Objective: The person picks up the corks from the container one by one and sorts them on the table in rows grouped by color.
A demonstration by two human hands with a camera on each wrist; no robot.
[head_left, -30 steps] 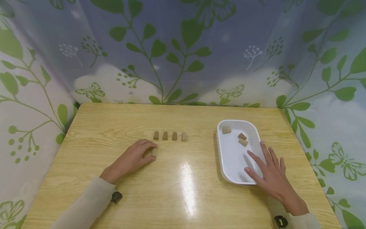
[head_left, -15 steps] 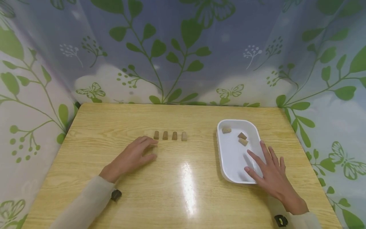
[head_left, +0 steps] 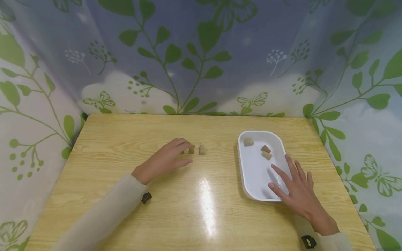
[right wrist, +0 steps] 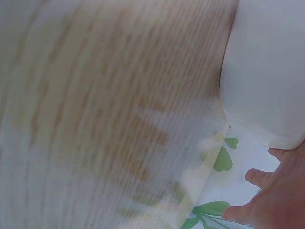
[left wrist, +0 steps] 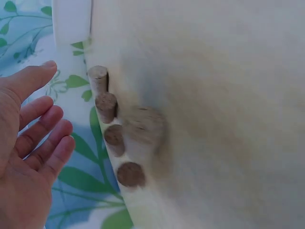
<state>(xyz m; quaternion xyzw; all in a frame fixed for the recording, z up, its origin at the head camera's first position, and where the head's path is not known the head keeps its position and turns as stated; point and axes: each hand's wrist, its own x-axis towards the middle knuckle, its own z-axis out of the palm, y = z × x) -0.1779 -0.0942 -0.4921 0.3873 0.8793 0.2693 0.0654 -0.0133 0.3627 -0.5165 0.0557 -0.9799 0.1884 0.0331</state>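
Observation:
My left hand [head_left: 166, 158] hovers over the left part of a row of small tapered corks, its fingers loosely bent and holding nothing. In the head view it hides some of them; a brown cork [head_left: 191, 150] and a paler cork [head_left: 202, 150] show beyond its fingertips. The left wrist view has the row of upright corks [left wrist: 130, 175] and a blurred cork [left wrist: 144, 129] standing apart from it, nearer the camera. My right hand [head_left: 298, 195] lies with spread fingers over the right rim of a white tray [head_left: 243, 174].
Inside the tray lie a cork [head_left: 248, 142] at the far left corner and two more corks [head_left: 267, 155] close together. The wooden table [head_left: 132, 129] meets leaf-patterned curtains [head_left: 188, 80] at its back and sides.
My left hand has let go of the pale cork it pinched in front of the row. It has moved right and away from me, over the row. My right hand has stayed put.

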